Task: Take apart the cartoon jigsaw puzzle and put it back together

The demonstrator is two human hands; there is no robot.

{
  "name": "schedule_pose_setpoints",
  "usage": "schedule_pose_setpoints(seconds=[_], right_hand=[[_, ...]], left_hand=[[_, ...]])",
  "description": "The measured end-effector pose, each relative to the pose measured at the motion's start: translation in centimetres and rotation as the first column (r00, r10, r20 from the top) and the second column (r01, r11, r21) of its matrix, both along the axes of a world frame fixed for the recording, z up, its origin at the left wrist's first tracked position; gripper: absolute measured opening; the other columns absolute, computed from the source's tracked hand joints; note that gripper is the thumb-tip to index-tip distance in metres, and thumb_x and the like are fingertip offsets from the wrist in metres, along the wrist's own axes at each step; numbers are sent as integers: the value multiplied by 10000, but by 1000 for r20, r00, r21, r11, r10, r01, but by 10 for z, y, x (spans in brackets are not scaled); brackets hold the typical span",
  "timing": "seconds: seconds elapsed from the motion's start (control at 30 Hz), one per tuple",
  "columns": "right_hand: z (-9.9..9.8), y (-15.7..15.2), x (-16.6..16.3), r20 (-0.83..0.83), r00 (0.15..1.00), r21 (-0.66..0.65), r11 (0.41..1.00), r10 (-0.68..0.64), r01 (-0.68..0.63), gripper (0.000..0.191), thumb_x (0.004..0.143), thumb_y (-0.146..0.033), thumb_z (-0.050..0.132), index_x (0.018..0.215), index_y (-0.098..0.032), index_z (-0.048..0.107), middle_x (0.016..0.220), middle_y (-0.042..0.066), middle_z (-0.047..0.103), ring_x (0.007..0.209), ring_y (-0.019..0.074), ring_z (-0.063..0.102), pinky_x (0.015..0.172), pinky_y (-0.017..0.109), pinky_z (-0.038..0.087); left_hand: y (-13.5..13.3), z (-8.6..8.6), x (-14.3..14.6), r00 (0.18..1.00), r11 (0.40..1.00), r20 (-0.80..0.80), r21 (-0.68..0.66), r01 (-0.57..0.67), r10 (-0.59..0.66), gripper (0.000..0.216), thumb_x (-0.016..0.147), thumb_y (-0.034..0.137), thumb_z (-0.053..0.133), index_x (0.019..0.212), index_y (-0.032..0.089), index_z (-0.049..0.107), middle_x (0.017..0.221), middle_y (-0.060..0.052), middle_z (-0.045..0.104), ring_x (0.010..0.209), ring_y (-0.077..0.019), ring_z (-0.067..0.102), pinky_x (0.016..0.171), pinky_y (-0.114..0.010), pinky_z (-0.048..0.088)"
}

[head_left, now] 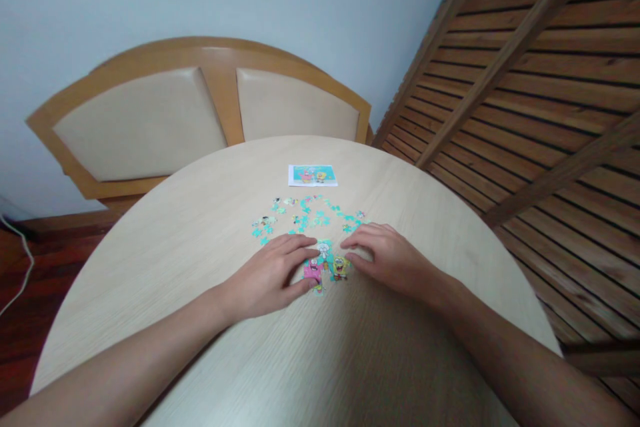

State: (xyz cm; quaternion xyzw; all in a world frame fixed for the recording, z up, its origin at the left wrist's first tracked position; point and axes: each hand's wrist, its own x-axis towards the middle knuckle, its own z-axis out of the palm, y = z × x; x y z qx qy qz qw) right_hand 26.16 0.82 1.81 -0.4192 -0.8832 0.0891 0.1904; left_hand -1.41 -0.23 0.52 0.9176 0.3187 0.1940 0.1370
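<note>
A small joined patch of cartoon jigsaw puzzle (327,265) lies on the round pale wooden table (200,227), showing pink, yellow and teal figures. My left hand (270,277) rests flat on the table at the patch's left edge, fingers stretched toward it and touching it. My right hand (387,257) lies at the patch's right edge, fingers extended and touching its side. Several loose teal puzzle pieces (305,217) are scattered just beyond both hands. Neither hand holds a piece that I can see.
A small printed reference picture (313,175) lies farther back on the table. A wooden bench with two beige cushions (200,113) stands behind the table against a light wall. A slatted wooden wall (540,80) runs along the right. A white cable (20,267) lies on the floor at left.
</note>
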Motion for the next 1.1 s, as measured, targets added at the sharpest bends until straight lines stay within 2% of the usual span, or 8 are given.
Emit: schedule_pose_setpoints(seconds=[0.13,0.33,0.43,0.57,0.77,0.93,1.1], right_hand=[[-8,11,9,-38,993,55,992,-109,111,269,935,-285,644,1185,-203,703,1191,99,724,1132,281,641,977,468,492],[-16,11,5,-25,996,43,995,-87,88,334,939,-285,637,1262,-210,675,1298,105,685,1235,284,591,1087,518,440],[-18,9,3,-19,997,39,997,-72,73,330,939,-292,646,1258,-213,678,1298,98,685,1255,279,578,1108,521,419],[-16,9,4,-11,999,36,998,-53,53,293,946,-293,647,1222,-213,701,1298,101,681,1255,281,575,1107,519,410],[-9,6,3,-8,1000,-5,1000,1,-1,168,960,-326,645,1048,-254,768,1087,62,731,1081,244,634,1031,477,444],[-5,4,2,25,998,-76,996,56,-54,170,955,-333,661,1047,-244,773,1053,65,734,1041,245,641,956,442,465],[-4,3,1,33,998,-90,994,62,-58,191,972,-325,633,1081,-236,762,1073,70,733,1047,247,640,957,440,454]], left_hand=[[12,-6,-6,991,990,15,47,-133,133,392,1022,425,532,1329,194,611,1427,-124,593,1328,-270,546,1135,-482,452],[35,-17,-13,970,962,-48,148,-229,238,503,1030,461,483,1415,144,548,1515,-141,525,1421,-312,461,1189,-537,379],[40,-16,-16,960,956,-75,146,-255,268,473,1053,480,425,1346,158,611,1448,-105,600,1372,-315,509,1163,-543,402],[42,-12,-18,956,946,-60,177,-273,287,412,1068,425,393,1242,176,672,1328,-77,686,1282,-288,574,1119,-527,439],[45,-15,-14,960,947,-91,214,-241,266,411,1067,412,411,1344,193,621,1440,-94,606,1324,-289,544,1116,-511,432],[46,-11,-17,956,945,-65,186,-270,286,333,1057,357,435,1119,190,717,1250,-82,717,1167,-272,645,1038,-495,483],[50,-6,-22,955,949,-21,124,-291,295,206,987,273,541,937,199,726,1091,-61,760,1010,-257,689,937,-446,524]])
